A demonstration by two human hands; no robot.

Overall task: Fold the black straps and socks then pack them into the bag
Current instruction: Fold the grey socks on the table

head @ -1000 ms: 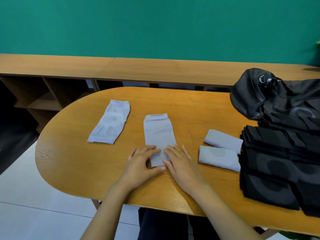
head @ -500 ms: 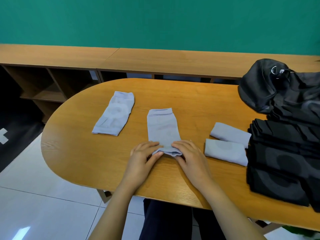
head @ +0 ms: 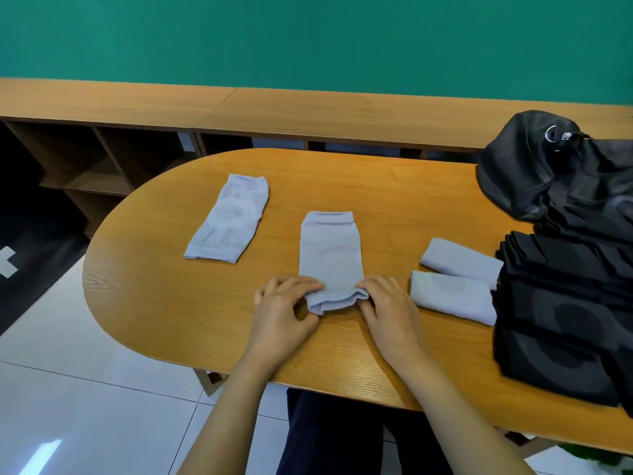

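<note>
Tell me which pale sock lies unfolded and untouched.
The leftmost sock, flat and alone. The left hand and right hand pinch the middle sock; the two right socks are already folded.

Left grip (head: 281, 310) and right grip (head: 387, 306), fingers curled, pinch the sock (head: 330, 255) between them.

A rounded wooden worktop (head: 154, 303) carried a flat grey sock (head: 227, 219) at left, a middle sock (head: 330, 248) with its near end rolled, a near folded sock (head: 452, 298) just beside a far folded sock (head: 459, 262), stacked black straps (head: 561, 303) at right, and a black bag (head: 534, 173) behind them.
</note>
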